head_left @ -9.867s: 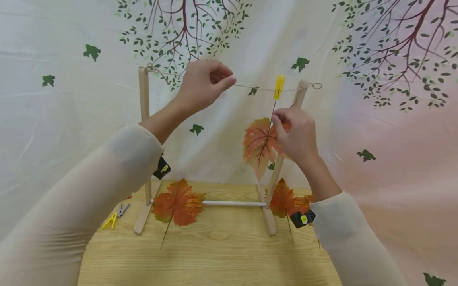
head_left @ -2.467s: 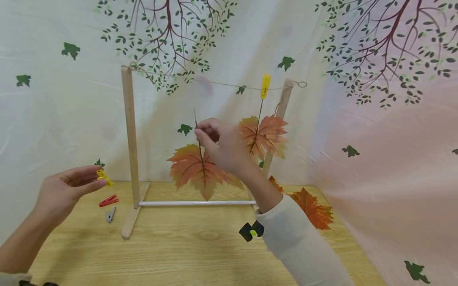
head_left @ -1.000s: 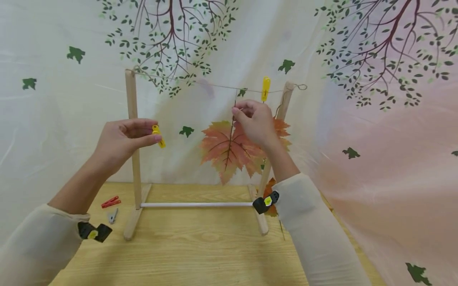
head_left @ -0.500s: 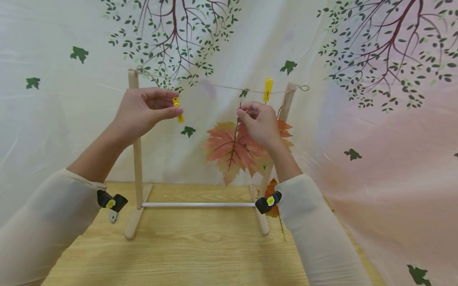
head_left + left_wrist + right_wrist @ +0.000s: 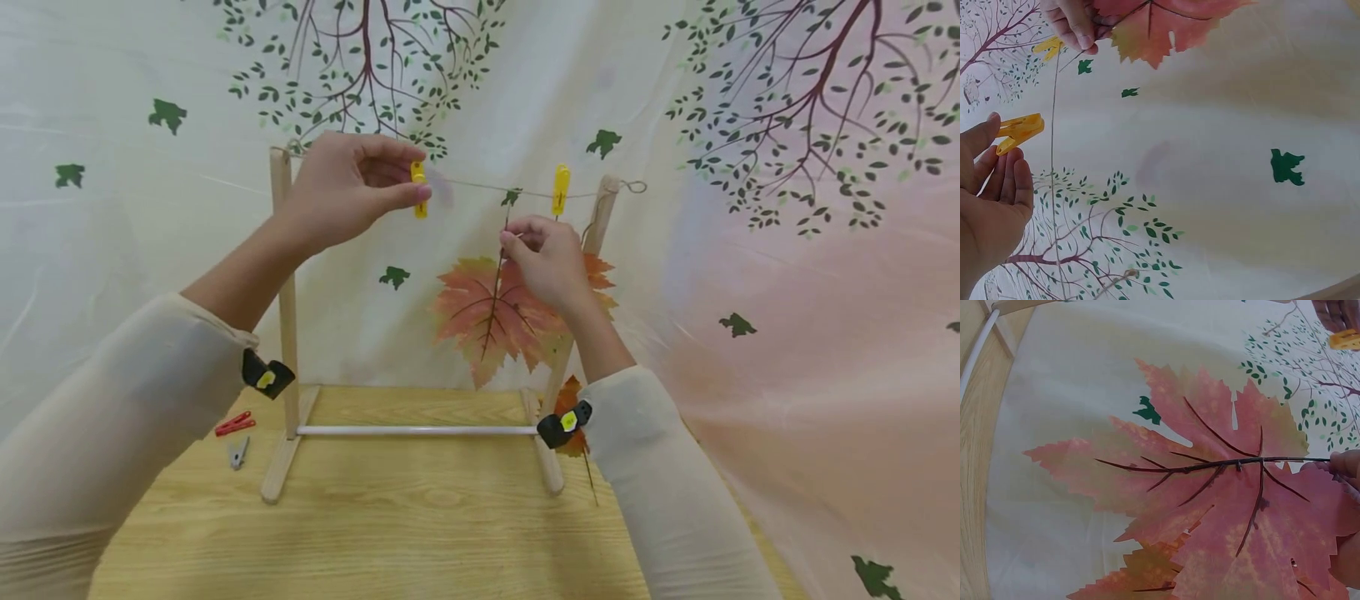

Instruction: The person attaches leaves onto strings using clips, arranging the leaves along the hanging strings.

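Note:
My left hand (image 5: 352,187) pinches a yellow clothespin (image 5: 419,190) between thumb and fingers, close to the string (image 5: 480,185). In the left wrist view that clothespin (image 5: 1021,130) lies beside the string, apart from it. With thumb and fingertips my right hand (image 5: 551,258) holds an orange artificial maple leaf (image 5: 480,304) by its dark stem, the blade hanging down and the stem tip just below the string. The right wrist view shows the leaf's veined back (image 5: 1229,481). Another yellow clothespin (image 5: 561,190) grips the string near the right post, with a second leaf (image 5: 598,275) hanging from it, partly behind my right hand.
A wooden frame with a left post (image 5: 283,350), a right post (image 5: 604,218) and a white crossbar (image 5: 416,430) stands on the table (image 5: 420,533). A red clothespin (image 5: 236,423) and a grey clothespin (image 5: 239,453) lie at left. Another leaf (image 5: 572,392) lies behind my right wrist.
Over the last seconds my left hand has lifted the yellow clothespin from the lower left up and right to the string. My right hand has carried the leaf rightward, then stayed nearly still.

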The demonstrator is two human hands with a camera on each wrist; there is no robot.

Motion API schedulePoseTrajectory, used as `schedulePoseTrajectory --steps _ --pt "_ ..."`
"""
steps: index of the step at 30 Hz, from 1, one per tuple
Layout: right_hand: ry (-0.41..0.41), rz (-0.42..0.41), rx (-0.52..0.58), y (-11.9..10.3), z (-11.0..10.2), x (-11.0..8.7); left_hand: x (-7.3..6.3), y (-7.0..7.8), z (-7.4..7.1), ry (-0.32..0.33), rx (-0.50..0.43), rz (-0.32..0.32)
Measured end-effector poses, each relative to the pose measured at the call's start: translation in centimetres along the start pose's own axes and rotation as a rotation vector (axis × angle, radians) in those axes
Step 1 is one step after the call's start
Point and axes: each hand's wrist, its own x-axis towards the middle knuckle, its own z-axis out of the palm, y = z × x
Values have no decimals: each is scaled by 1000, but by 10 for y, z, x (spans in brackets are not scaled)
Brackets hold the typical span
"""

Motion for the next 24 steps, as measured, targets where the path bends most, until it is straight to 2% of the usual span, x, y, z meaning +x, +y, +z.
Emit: schedulePoseTrajectory --steps 10,14,18,24 --pt "-18 -3 4 -3 1 0 29 17 10 -6 80 112" --pt "-20 3 15 -3 3 0 37 22 13 -7 114 125" --pt "-14 7 9 -2 4 1 46 28 17 -14 92 129" --pt "-6 -8 16 -2 4 1 58 30 33 -53 63 114"
